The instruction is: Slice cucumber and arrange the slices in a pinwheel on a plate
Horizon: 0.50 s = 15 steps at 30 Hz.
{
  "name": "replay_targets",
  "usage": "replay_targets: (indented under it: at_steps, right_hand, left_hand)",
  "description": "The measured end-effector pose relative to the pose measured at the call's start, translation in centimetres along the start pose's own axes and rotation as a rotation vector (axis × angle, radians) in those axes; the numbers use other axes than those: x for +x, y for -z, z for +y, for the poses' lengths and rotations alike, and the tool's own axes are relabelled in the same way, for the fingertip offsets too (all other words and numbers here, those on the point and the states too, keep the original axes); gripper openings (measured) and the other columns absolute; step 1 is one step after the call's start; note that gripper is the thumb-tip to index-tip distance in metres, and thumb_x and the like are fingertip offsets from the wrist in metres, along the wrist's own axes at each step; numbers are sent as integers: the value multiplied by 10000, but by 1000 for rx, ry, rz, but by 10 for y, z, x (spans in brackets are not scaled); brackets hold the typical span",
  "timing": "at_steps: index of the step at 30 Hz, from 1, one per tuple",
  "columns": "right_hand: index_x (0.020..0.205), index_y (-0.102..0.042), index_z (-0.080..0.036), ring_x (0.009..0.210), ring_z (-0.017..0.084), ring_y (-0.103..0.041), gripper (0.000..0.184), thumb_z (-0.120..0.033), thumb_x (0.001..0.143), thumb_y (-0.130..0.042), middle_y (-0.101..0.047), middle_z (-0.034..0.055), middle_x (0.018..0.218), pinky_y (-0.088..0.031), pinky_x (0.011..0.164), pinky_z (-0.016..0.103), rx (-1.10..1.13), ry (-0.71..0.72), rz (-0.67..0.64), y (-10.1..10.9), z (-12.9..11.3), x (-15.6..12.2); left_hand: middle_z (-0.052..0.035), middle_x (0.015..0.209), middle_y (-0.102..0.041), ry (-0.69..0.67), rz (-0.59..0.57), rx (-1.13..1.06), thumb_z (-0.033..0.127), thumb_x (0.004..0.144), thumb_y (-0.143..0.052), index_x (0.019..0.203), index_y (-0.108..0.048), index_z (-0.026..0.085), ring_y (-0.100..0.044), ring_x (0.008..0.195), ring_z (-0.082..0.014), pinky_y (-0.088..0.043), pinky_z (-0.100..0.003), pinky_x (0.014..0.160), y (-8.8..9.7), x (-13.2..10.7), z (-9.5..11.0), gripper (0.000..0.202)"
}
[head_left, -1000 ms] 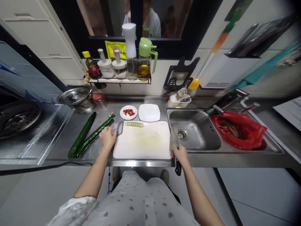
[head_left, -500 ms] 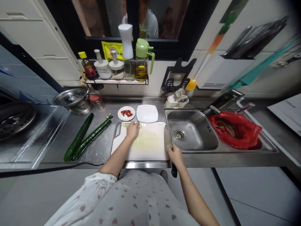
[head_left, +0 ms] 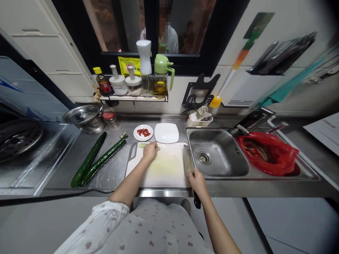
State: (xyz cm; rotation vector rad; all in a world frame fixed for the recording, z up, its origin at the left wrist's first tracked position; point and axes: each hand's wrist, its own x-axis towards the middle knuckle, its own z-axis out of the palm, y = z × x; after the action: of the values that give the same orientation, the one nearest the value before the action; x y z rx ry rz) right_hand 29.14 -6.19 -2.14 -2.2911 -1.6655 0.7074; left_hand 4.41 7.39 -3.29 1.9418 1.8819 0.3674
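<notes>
A white cutting board (head_left: 169, 176) lies on the counter in front of me. Near its far edge my left hand (head_left: 150, 151) is closed over pale green cucumber slices (head_left: 142, 145); some show to the left of the fingers and one at the right. The fingertips are partly hidden from me. On the right edge of the board, my right hand (head_left: 196, 180) grips a cleaver (head_left: 188, 160) with a black handle, its blade resting flat along the edge. Behind the board are a white square plate (head_left: 166, 132) and a small round plate (head_left: 137, 136) of chopped red pieces.
Two whole cucumbers (head_left: 90, 162) lie on the counter at left, with small cut ends (head_left: 123, 135) beside them. The sink (head_left: 219, 155) is at right, holding a red plastic bag (head_left: 280, 155) in its far side. A seasoning shelf (head_left: 137, 99) hangs behind; a lidded steel pot (head_left: 86, 118) stands at back left.
The view has tilted up slightly, so everything sits lower in the picture. My left fingers have drawn in more over the slices. The cleaver has stayed on the board's right edge.
</notes>
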Motion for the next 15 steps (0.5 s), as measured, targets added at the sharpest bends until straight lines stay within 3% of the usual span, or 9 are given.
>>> replay_targets:
  at_steps: [7,11,15]
  right_hand:
    - [965,-604,-181,798,175,-607,327,-364,954,-332,-687,70,857,-309,624,233,-227,183,-184,9,-30,-17]
    - [1025,-591,-207,856,187,-621,309,-364,965,-331,-687,78,913,-319,654,244,-402,298,-320,11,-50,-28]
    - [1019,-594,-202,875,200,-629,305,-324,966,-319,-690,91,916,-335,681,258,-476,377,-356,8,-62,-31]
  left_hand:
    - [9,805,-685,249,-152,-310,240,750,-656,875,-659,204,-608,731,-125,-416,-212,653,4,-32,-21,130]
    - [5,806,-700,266,-161,-260,219,760,-633,892,-679,216,-612,757,-132,-418,-218,673,5,-51,-29,140]
    - [-2,862,-706,211,-131,-149,238,790,-593,932,-673,246,-616,839,-159,-411,-240,708,5,-60,-30,164]
